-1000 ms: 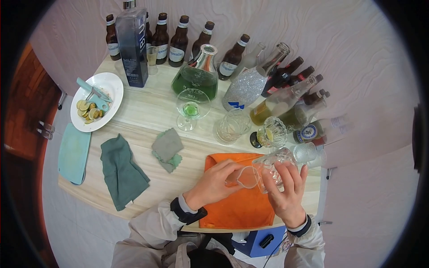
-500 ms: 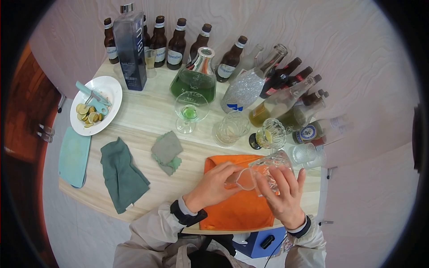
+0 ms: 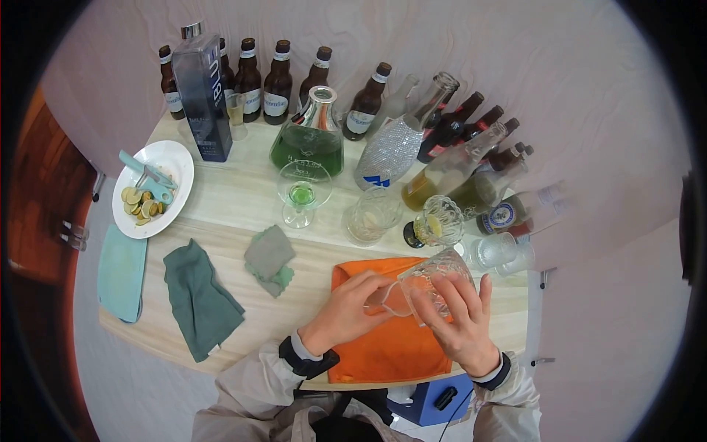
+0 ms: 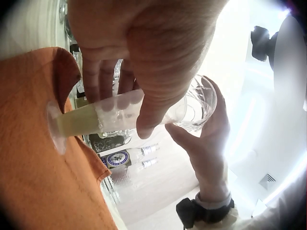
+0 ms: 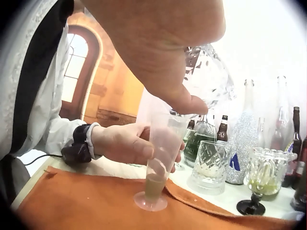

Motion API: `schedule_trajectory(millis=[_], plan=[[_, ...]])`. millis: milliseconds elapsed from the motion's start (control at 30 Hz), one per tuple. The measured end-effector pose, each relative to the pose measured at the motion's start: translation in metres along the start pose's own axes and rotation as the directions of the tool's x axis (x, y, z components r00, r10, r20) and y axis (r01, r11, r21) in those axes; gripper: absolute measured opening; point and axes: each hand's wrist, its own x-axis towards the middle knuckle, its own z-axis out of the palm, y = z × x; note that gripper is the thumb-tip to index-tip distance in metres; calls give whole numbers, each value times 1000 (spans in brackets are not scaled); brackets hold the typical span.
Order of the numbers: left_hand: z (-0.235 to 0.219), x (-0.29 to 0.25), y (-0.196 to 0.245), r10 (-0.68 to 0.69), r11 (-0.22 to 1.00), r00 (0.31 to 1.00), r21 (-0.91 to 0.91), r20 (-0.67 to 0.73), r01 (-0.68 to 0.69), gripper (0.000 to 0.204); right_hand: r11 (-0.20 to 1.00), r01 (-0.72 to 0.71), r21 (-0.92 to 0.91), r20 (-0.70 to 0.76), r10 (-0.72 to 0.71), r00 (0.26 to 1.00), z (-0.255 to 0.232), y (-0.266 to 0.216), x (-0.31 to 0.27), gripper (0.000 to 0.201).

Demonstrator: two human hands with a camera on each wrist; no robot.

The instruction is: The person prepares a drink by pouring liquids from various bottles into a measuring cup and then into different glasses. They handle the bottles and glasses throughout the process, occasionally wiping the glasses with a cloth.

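My left hand (image 3: 342,313) holds a clear, footed, conical measuring cup (image 5: 160,158) upright, thumb and fingers around its upper part. Pale yellow-green liquid fills the cup's lower part, and its foot is on or close over the orange cloth (image 3: 398,350). In my right hand (image 3: 464,324) is a patterned cut-glass tumbler (image 3: 445,269), tipped toward the cup. The tumbler's rim is right at the cup's mouth. In the right wrist view, the right hand hides part of the tumbler (image 5: 211,72).
Beyond the cloth stand another cut-glass tumbler (image 3: 372,217), a black-footed glass (image 3: 438,225) and a stemmed glass with green liquid (image 3: 300,195). Several bottles line the back, with a green-filled decanter (image 3: 308,147). Leftward lie folded cloths (image 3: 202,302) and a plate (image 3: 180,199) of citrus slices.
The head view has shifted slightly, so the table's things appear lower and further left. The tumbler has tipped a little more over the measuring cup. Both hands keep their hold.
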Motion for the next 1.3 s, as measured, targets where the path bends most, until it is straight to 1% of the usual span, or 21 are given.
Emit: schedule_trajectory(millis=[100, 233, 300, 333, 400, 433, 500, 533, 600, 633, 667, 700, 767, 833, 867, 933, 967, 1033, 1133, 1267, 1300], plan=[[-1, 0, 0, -2, 1000, 1000, -2, 1, 2, 50, 998, -65, 0, -49, 65, 997, 2, -1, -6, 51], [1, 0, -3, 41, 999, 999, 32, -6, -40, 51, 1000, -25, 9, 3, 25, 1000, 0, 0, -6, 52], [0, 1, 0, 29, 999, 1000, 14, -4, -29, 51, 992, -65, 110, 7, 64, 998, 0, 2, -6, 49], [0, 0, 0, 12, 1000, 1000, -5, -11, -12, 51, 992, -66, 110, 6, 66, 998, 1, 3, -8, 49], [-1, 0, 0, 8, 1000, 1000, -3, -7, -8, 50, 969, -166, 181, -36, 176, 984, 6, 4, -12, 52], [-1, 0, 0, 4, 1000, 1000, -3, -1, -4, 50, 970, -165, 180, -38, 174, 984, 8, 4, -13, 52], [-3, 0, 2, 9, 1000, 1000, -13, -7, -10, 50, 875, -352, 332, -20, 380, 925, 10, 3, -16, 61], [-4, 1, 3, 14, 1000, 1000, -23, -11, -14, 49, 876, -353, 328, -21, 381, 924, 14, 4, -23, 61], [-4, 1, 4, -3, 999, 1000, -36, -16, 2, 50, 765, -438, 473, 25, 485, 874, 24, 11, -46, 84], [-3, 1, 3, -25, 999, 999, -49, -26, 24, 50, 768, -434, 471, 24, 481, 877, 26, 12, -53, 84], [-2, 0, 2, -30, 998, 999, -54, -28, 28, 50, 525, -617, 586, 150, 679, 719, 26, 13, -62, 83], [-2, 0, 2, -7, 1000, 999, -21, -31, 6, 50, 218, -733, 644, 303, 807, 507, 27, 14, -72, 83], [-1, 0, 1, 25, 1000, 1000, 11, -11, -25, 49, 215, -715, 665, 264, 828, 495, 51, 32, -91, 83], [0, 1, 2, -21, 1000, 1000, -1, -21, 21, 49, 82, -648, 757, 236, 891, 388, 74, 53, -86, 85], [0, 1, 2, -16, 1000, 1000, 5, -12, 16, 49, 77, -645, 760, 231, 896, 380, 90, 61, -85, 85], [-1, 1, 0, 8, 1000, 1000, -4, -23, -8, 49, 48, -516, 855, 160, 922, 352, 122, 75, -80, 86], [-1, 1, 0, 10, 1000, 1000, 4, -20, -10, 49, 43, -510, 859, 160, 924, 347, 131, 80, -76, 86], [0, 1, 0, 3, 1000, 1000, -23, -27, -3, 49, 2, -591, 806, 247, 908, 340, 144, 87, -67, 84], [-2, 1, 1, 3, 1000, 1000, -6, -18, -3, 49, -47, -637, 769, 317, 894, 317, 147, 85, -57, 83], [-1, 1, 0, -20, 1000, 1000, 14, 5, 20, 49, -47, -656, 753, 310, 905, 291, 161, 80, -65, 81], [-1, 2, -2, 6, 1000, 1000, 12, -7, -6, 49, -43, -622, 782, 287, 911, 297, 163, 79, -65, 82]])
